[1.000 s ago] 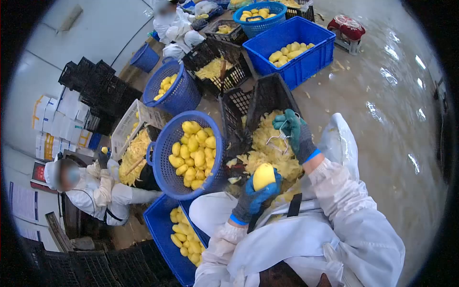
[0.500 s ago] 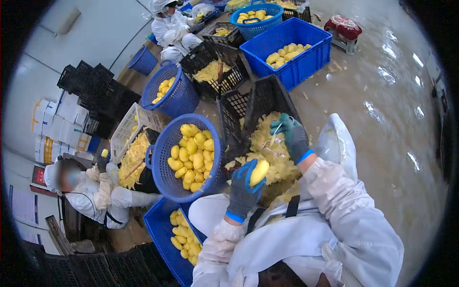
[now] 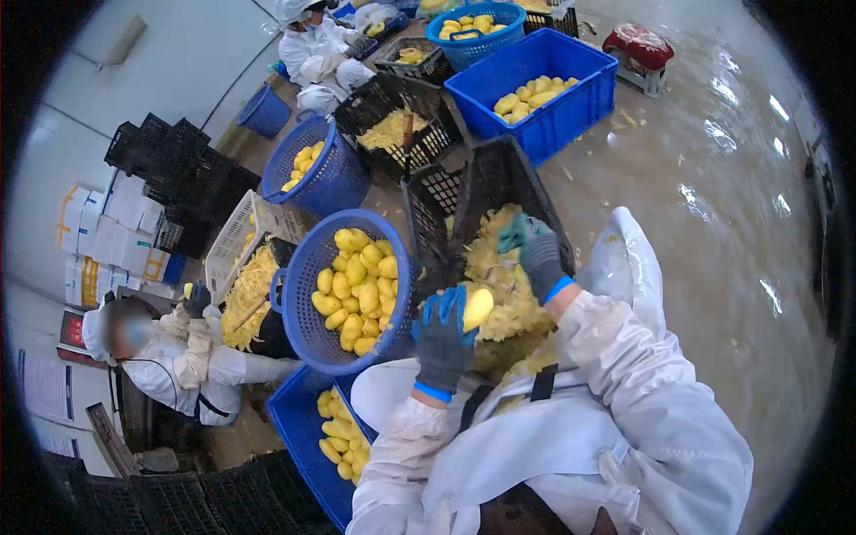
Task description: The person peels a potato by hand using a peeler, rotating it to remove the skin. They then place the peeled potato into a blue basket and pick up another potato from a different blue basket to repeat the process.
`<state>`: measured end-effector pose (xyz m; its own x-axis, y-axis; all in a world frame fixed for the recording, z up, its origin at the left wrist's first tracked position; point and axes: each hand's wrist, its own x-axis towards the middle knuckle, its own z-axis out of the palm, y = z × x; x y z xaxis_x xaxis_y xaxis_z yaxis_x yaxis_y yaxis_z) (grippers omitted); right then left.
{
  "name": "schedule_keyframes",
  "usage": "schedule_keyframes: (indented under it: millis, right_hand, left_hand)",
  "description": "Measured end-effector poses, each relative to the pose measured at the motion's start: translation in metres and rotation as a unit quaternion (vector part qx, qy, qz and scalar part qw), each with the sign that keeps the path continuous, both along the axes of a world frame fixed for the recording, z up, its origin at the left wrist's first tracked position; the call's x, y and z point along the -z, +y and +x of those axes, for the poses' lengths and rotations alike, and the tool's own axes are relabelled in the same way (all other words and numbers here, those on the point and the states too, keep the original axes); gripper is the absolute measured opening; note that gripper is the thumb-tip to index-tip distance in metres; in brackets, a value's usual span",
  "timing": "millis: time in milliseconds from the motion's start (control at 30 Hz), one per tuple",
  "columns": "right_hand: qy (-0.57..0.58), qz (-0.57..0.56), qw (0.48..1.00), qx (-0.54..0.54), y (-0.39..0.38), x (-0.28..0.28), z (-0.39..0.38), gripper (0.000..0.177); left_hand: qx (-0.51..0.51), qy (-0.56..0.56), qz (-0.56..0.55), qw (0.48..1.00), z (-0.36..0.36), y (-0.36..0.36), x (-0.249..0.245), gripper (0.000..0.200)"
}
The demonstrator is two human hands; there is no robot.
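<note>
A peeled yellow potato [image 3: 479,309] is gripped in my left hand [image 3: 443,334], which wears a grey glove with blue fingers. My right hand [image 3: 539,254], in a grey and green glove, is closed on a peeler, mostly hidden and blurred. It is to the right of the potato and apart from it. Below both hands lies a heap of potato peelings [image 3: 504,308], spilling from a tilted black crate [image 3: 513,174]. Left of my left hand stands a blue-purple basket [image 3: 294,308] full of peeled potatoes [image 3: 357,281].
A blue tub [image 3: 299,419] with potatoes lies by my left leg. Another blue tub [image 3: 571,111] stands ahead, near a red-topped stool [image 3: 640,46]. A co-worker [image 3: 169,357] sits at the left, another [image 3: 316,58] at the back. The floor [image 3: 704,223] looks wet.
My left hand has moved slightly left and up with the potato, which has turned in the grip. My right hand has shifted slightly left and its fingers have drawn closer together.
</note>
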<state>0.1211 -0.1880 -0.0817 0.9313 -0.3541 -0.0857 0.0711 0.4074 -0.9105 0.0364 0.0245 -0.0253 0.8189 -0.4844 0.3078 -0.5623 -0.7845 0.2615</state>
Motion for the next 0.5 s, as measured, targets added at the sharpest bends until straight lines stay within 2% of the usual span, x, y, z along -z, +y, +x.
schedule_keyframes:
  millis: [33, 67, 100, 133, 167, 233, 300, 333, 433, 467, 500]
  right_hand:
    - [-0.007, 0.051, 0.999, -0.007, 0.0, 0.007, 0.005, 0.033]
    - [-0.009, 0.101, 0.995, -0.015, 0.002, -0.013, -0.004, 0.031]
    - [-0.003, 0.15, 0.988, -0.024, 0.008, -0.022, -0.016, 0.029]
    - [-0.027, 0.101, 0.991, -0.078, 0.018, -0.016, -0.023, 0.029]
    - [-0.01, 0.088, 0.993, -0.073, 0.033, -0.023, -0.026, 0.036]
    - [-0.043, -0.133, 0.99, -0.027, 0.012, 0.041, 0.001, 0.034]
    - [-0.009, 0.084, 0.996, -0.006, 0.001, -0.007, -0.008, 0.034]
    - [0.016, 0.191, 0.981, 0.003, -0.003, -0.025, -0.017, 0.034]
    - [-0.028, 0.102, 0.989, -0.101, 0.03, -0.039, -0.034, 0.035]
    - [-0.029, 0.102, 0.989, -0.1, 0.031, -0.017, -0.026, 0.036]
    - [-0.005, 0.107, 0.993, -0.055, 0.019, 0.002, -0.02, 0.036]
  left_hand:
    - [-0.01, 0.019, 0.006, 1.0, 0.001, 0.002, 0.001, 0.067]
    - [-0.02, 0.044, 0.011, 0.999, 0.0, 0.003, 0.003, 0.066]
    - [-0.015, 0.022, 0.015, 1.0, -0.002, 0.004, 0.006, 0.067]
    - [-0.009, 0.003, 0.019, 1.0, -0.004, 0.004, 0.008, 0.068]
    - [-0.001, -0.026, 0.021, 0.999, -0.001, 0.002, 0.009, 0.068]
    - [-0.007, -0.006, -0.004, 1.0, -0.001, 0.003, 0.011, 0.067]
    - [-0.007, -0.005, -0.032, 0.999, 0.007, 0.003, 0.009, 0.064]
    - [-0.003, -0.005, -0.047, 0.999, 0.006, 0.002, 0.009, 0.062]
    - [-0.007, 0.003, -0.06, 0.998, -0.001, -0.011, 0.011, 0.053]
    - [0.002, -0.004, -0.058, 0.998, -0.001, -0.014, 0.011, 0.052]
    - [0.009, -0.011, -0.055, 0.998, -0.003, -0.014, 0.012, 0.052]
